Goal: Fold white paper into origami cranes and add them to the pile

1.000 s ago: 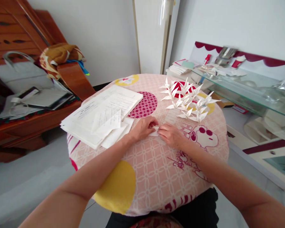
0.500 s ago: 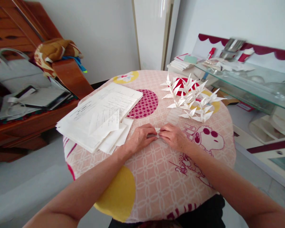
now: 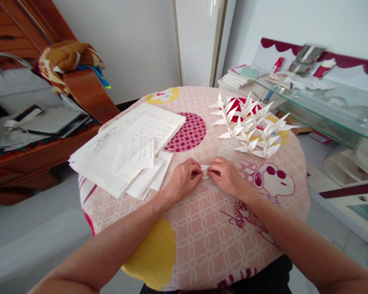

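Between my two hands, at the middle of the round table, is a small folded piece of white paper (image 3: 205,171). My left hand (image 3: 186,175) pinches its left side with thumb and fingers. The right side is pinched by my right hand (image 3: 225,174). My fingers cover much of the paper, so its full shape is hidden. Beyond my right hand stand several white paper cranes (image 3: 251,126), grouped close together. To the left of my left hand lies a stack of printed paper sheets (image 3: 110,143), with smaller cut pieces (image 3: 147,179) at its near edge.
A patterned pink cloth (image 3: 193,241) covers the table. On the right is a glass shelf (image 3: 325,106) with a metal container and a red bottle. At left, a wooden chair (image 3: 88,98) carries a brown cloth, a bag and a tablet-like device.
My fingers have parted slightly, so more of the folded paper shows between them. Both hands keep their pinch. The view has shifted a little; the cranes and sheets lie as before.
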The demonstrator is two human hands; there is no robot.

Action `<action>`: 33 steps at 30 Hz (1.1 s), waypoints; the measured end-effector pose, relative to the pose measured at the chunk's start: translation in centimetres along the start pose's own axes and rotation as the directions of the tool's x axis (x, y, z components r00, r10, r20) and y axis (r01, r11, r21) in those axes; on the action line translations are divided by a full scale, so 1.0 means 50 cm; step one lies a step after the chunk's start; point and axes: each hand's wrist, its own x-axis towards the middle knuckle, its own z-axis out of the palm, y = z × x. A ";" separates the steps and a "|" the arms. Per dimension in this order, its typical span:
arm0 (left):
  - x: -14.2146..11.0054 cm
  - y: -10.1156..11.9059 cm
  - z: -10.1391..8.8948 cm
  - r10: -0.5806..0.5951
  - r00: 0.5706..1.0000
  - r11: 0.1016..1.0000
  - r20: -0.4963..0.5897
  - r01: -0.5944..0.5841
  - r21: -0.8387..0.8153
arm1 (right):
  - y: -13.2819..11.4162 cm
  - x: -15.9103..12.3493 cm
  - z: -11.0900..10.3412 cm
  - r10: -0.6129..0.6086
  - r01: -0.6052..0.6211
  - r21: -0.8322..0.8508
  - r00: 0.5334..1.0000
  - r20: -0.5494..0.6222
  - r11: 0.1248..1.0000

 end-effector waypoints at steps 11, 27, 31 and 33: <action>0.010 0.001 0.009 -0.067 0.996 0.991 -0.054 0.073 0.113 | -0.008 0.012 -0.001 0.090 -0.090 0.031 0.996 -0.013 0.995; 0.007 -0.008 0.018 -0.029 0.999 0.975 -0.041 0.037 0.220 | -0.007 0.019 0.012 0.167 -0.170 -0.039 0.983 -0.069 0.985; 0.004 -0.020 0.015 0.007 0.999 0.995 -0.053 -0.002 0.101 | -0.007 0.020 0.007 0.181 -0.181 -0.007 0.982 -0.062 0.983; 0.004 -0.024 0.013 0.014 0.999 0.998 -0.040 -0.012 0.059 | -0.006 0.021 0.005 0.179 -0.179 0.010 0.982 -0.060 0.984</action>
